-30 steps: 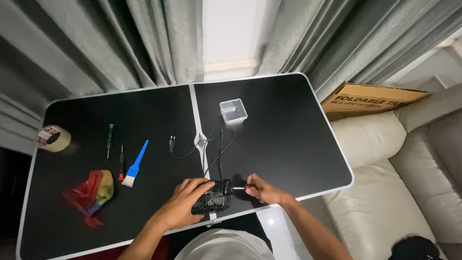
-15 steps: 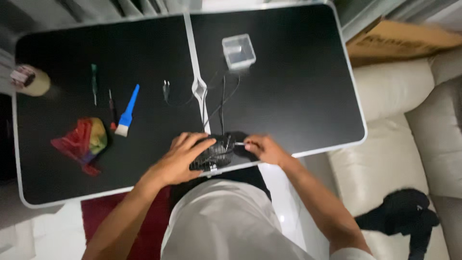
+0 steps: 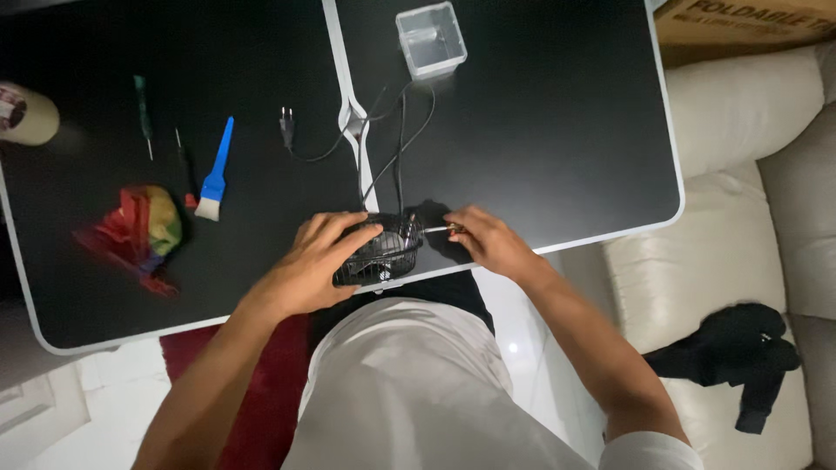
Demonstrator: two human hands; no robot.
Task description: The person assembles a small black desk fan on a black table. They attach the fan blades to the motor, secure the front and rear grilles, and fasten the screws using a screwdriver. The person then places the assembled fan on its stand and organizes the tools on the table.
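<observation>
Your left hand (image 3: 318,261) lies spread over the small black wire-grilled fan (image 3: 380,250), fingers curled down on its cage and holding it against the near edge of the black folding table (image 3: 540,148). Your right hand (image 3: 488,241) is pinched closed on a thin metal-shafted tool (image 3: 435,229), thumb and fingertips gripping its handle end, the tip pointing left and meeting the fan's right side. The fan sits at the table's front edge, right at the centre seam, just above your white-shirted torso.

A black power cord (image 3: 396,139) runs up from the fan across the seam and ends in a two-pin plug (image 3: 286,124) lying to the left. Beyond it stands a clear square plastic container (image 3: 429,39). On the left half lie a blue-handled brush (image 3: 215,171), a green-handled screwdriver (image 3: 141,103), a crumpled red, yellow and green cloth (image 3: 144,231) and a roll of tape (image 3: 26,113) at the far left edge. To your right, a dark garment (image 3: 736,348) lies on a cream leather sofa (image 3: 740,209).
</observation>
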